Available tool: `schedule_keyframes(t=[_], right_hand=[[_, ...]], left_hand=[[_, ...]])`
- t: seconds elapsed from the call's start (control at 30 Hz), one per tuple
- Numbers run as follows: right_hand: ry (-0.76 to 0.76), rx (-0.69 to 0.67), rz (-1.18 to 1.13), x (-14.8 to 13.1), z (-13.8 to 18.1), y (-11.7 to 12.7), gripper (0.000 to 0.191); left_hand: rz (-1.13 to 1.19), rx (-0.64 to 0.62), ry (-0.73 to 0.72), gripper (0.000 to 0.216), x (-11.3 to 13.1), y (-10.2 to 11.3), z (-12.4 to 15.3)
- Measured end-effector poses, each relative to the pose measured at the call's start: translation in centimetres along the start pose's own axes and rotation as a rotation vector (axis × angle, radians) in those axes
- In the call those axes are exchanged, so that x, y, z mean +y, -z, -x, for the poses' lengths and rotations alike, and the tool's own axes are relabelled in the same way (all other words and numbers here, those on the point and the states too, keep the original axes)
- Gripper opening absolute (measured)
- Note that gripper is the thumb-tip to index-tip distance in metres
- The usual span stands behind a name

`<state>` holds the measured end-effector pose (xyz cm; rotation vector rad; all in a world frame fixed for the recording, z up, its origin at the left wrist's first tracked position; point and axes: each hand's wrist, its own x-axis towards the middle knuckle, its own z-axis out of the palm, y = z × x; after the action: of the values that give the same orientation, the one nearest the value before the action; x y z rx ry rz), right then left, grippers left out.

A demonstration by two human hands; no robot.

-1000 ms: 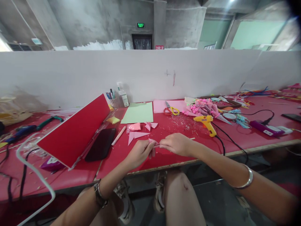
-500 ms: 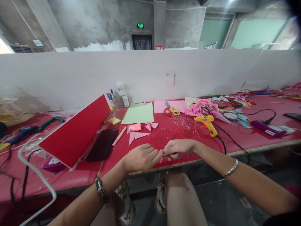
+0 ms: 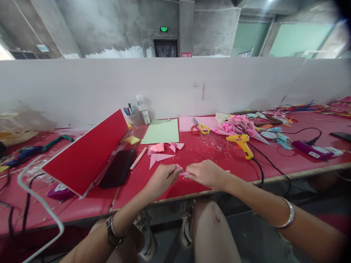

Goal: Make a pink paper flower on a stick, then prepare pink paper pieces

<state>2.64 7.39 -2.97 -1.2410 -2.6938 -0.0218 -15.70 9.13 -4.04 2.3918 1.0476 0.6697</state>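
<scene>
Between my hands, over the front of the red table, is a narrow piece of pink paper (image 3: 183, 173); most of it is covered by fingers. My left hand (image 3: 163, 179) pinches its left end. On the other end, the fingers of my right hand (image 3: 206, 174) are closed. Just beyond my left hand lie cut pink paper triangles (image 3: 161, 157), a folded pink paper shape (image 3: 175, 146) and a small bag of pink clay-like material (image 3: 157, 147). A pale stick (image 3: 139, 158) rests to their left.
A yellow glue gun (image 3: 241, 143) with a black cord lies right of my hands. Scissors (image 3: 200, 127) sit by pink sheets (image 3: 189, 121); a green sheet (image 3: 160, 131) lies left of them. A black phone (image 3: 117, 170) lies beside a propped red board (image 3: 87, 153).
Both hands have turned and drawn slightly apart, and the pink paper between them now shows. My right wrist has swung nearer, its bracelet lower and further right.
</scene>
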Motion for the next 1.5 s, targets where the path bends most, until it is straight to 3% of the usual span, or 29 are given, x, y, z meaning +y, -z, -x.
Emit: schedule_keyframes(t=[0.13,0.23,0.3,0.37,0.4,0.47,0.6,0.7,0.8,0.9,1.03,1.13,1.23,1.3,1.37,1.43,1.5], right_hand=[[0.025,-0.045,-0.412,0.5,-0.5,0.6,0.04],[0.014,-0.277,-0.875,1.2,-0.9,0.6,0.041],[-0.016,-0.46,-1.098,1.8,-1.0,0.2,0.039],[-0.029,-0.581,-1.169,2.3,-1.1,-0.2,0.037],[-0.02,-0.599,-1.145,2.4,-1.2,-0.4,0.037],[0.025,-0.488,-0.976,2.4,-1.3,-0.5,0.038],[0.101,-0.096,-0.298,1.3,-1.5,-0.2,0.032],[0.182,-0.071,0.113,0.4,-1.5,0.0,0.029],[0.204,-0.095,0.23,0.2,-1.5,0.0,0.03],[0.128,-0.116,0.102,0.6,-1.5,0.0,0.037],[0.177,-0.225,-0.4,1.4,-1.4,-0.2,0.038],[0.123,-0.392,-0.861,2.0,-1.3,-0.6,0.036],[0.019,-0.593,-1.144,2.2,-1.2,-1.2,0.037],[-0.029,-0.677,-1.238,2.2,-1.5,-1.7,0.038],[-0.054,-0.696,-1.255,2.5,-2.0,-2.2,0.039],[-0.062,-0.636,-1.188,3.2,-2.4,-2.6,0.04],[-0.088,-0.493,-1.06,4.3,-2.6,-3.0,0.041]], left_hand=[[-0.2,0.071,-0.207,0.034,-0.6,0.1,0.2],[-0.437,0.153,-0.475,0.026,-0.9,0.5,0.2],[-0.583,0.123,-0.619,0.023,-0.9,0.8,0.2],[-0.685,0.044,-0.694,0.023,-0.9,0.9,0.3],[-0.706,0.008,-0.696,0.024,-1.0,0.9,0.3],[-0.665,-0.038,-0.59,0.026,-1.2,0.8,0.4],[-0.149,-0.171,-0.107,0.035,-1.6,0.2,0.6],[0.302,-0.307,0.163,0.036,-1.6,-0.2,0.7],[0.359,-0.296,0.186,0.034,-1.5,-0.4,0.7],[-0.014,-0.193,-0.025,0.034,-1.5,-0.3,0.7],[-0.628,-0.113,-0.425,0.033,-1.3,0.1,0.8],[-0.815,-0.082,-0.65,0.03,-0.7,0.7,0.9],[-0.893,-0.015,-0.766,0.019,-0.2,1.2,1.1],[-0.897,0.011,-0.785,0.02,-0.2,1.4,1.1],[-0.829,-0.011,-0.706,0.022,-0.4,1.7,1.2],[-0.658,-0.027,-0.519,0.023,-1.1,2.4,1.8],[-0.422,0.05,-0.258,0.024,-2.7,3.5,3.1]])
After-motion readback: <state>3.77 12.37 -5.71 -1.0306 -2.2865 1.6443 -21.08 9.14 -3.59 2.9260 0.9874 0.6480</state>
